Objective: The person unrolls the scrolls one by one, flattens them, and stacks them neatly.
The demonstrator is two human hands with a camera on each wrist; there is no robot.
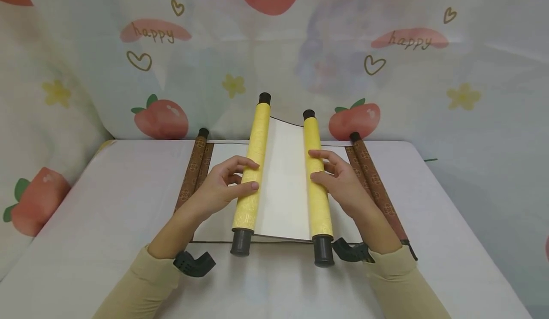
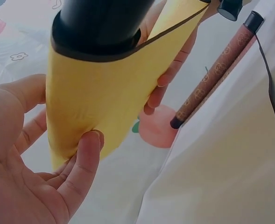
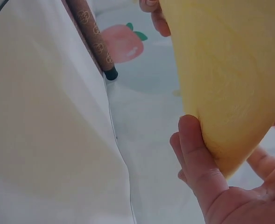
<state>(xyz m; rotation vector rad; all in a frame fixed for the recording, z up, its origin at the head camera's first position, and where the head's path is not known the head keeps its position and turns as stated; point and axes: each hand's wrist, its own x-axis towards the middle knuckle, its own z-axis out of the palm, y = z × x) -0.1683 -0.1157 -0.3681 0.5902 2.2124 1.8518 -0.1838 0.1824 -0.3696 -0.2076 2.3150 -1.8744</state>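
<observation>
**Two hands on a yellow scroll, one roller each**

A yellow scroll [image 1: 283,185] lies partly unrolled at the middle of the white counter [image 1: 107,223], its pale sheet stretched between two rolled ends with dark knobs. The left hand [image 1: 223,185] is curled round the left yellow roller [image 1: 253,166]: the thumb lies across the top and the fingers wrap the outer side. In the left wrist view the fingertips [image 2: 88,149] press into the yellow covering below the black end cap [image 2: 100,23].

The right hand [image 1: 339,180] grips the right yellow roller [image 1: 317,176] in the same manner, fingers bent over the top from the 3 o'clock side. The right wrist view shows its thumb [image 3: 195,154] against the underside of the yellow roll.

Beneath the yellow scroll lies a second, brown-patterned scroll, spread wider. Its left brown roller [image 1: 193,171] sits at 9 o'clock of the left hand, just beside it, and its right brown roller [image 1: 375,185] runs at 3 o'clock of the right hand, partly under the wrist. Both forearms wear tan sleeves [image 1: 141,285] with a black wrist mount [image 1: 193,263] on each. A cloth backdrop [image 1: 158,118] printed with peaches, hearts and the word "happy" hangs at 12 o'clock behind the counter.
</observation>
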